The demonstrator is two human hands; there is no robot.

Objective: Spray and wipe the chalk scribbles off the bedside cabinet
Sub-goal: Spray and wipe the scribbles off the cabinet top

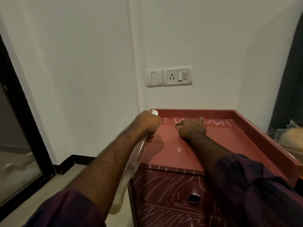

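The red bedside cabinet (165,154) stands in the wall corner, its top rimmed like a tray. White chalk scribbles (219,122) run along the back of the top, and more chalk scribbles cover the drawer fronts (164,185). My left hand (149,123) grips a clear spray bottle (129,171) at the top's left edge, its white nozzle poking out above the fist and its body hanging down under my forearm. My right hand (191,128) presses a crumpled patterned cloth (178,125) onto the top near the back; most of the cloth is hidden beneath it.
A switch and socket plate (169,77) sits on the white wall above the cabinet. A dark-framed glass door (18,128) is at the left. Pale, blurred bedding (293,138) and a dark curtain lie to the right.
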